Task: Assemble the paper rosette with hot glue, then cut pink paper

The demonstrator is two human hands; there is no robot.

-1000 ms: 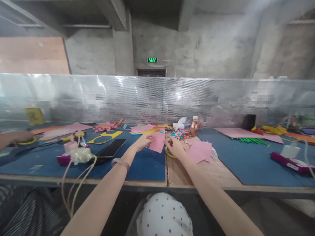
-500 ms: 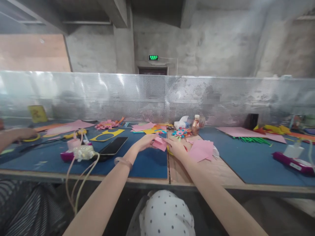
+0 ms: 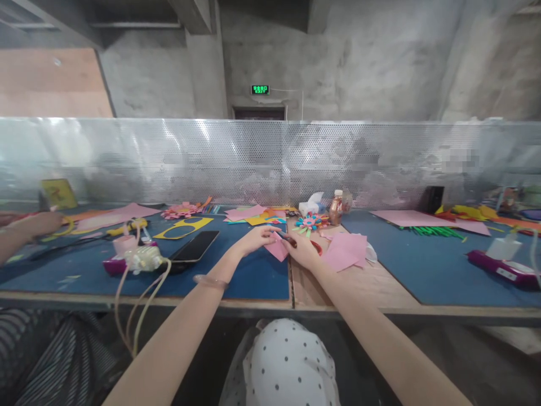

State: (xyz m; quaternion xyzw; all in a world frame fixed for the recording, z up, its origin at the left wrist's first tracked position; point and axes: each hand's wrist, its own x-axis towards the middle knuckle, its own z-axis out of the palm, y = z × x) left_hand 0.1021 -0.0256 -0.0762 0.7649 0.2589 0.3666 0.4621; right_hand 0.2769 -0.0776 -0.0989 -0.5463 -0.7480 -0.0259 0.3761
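My left hand (image 3: 258, 239) is closed on a folded piece of pink paper (image 3: 277, 249), its fingers along the upper left edge. Against the paper's right side, my right hand (image 3: 301, 250) is closed around a dark, narrow tool (image 3: 289, 240) that looks like scissors; most of it is hidden by the fingers. A red curved piece (image 3: 316, 247) shows just behind that hand, and I cannot tell whether it belongs to the tool. Loose pink sheets (image 3: 345, 251) lie to the right of my right hand.
Left of my arms are a phone (image 3: 196, 248) and a purple glue gun (image 3: 116, 266) with cables. Behind lie yellow cut-out paper (image 3: 183, 228), a paper flower (image 3: 311, 222) and a bottle (image 3: 336, 208). Another person's hand (image 3: 38, 223) is at far left. A perforated metal screen (image 3: 236, 163) borders the table.
The pink paper has turned and now hangs with a point downward. My right hand has shifted slightly right, and the dark tool now shows at its fingertips. The view has tilted slightly.
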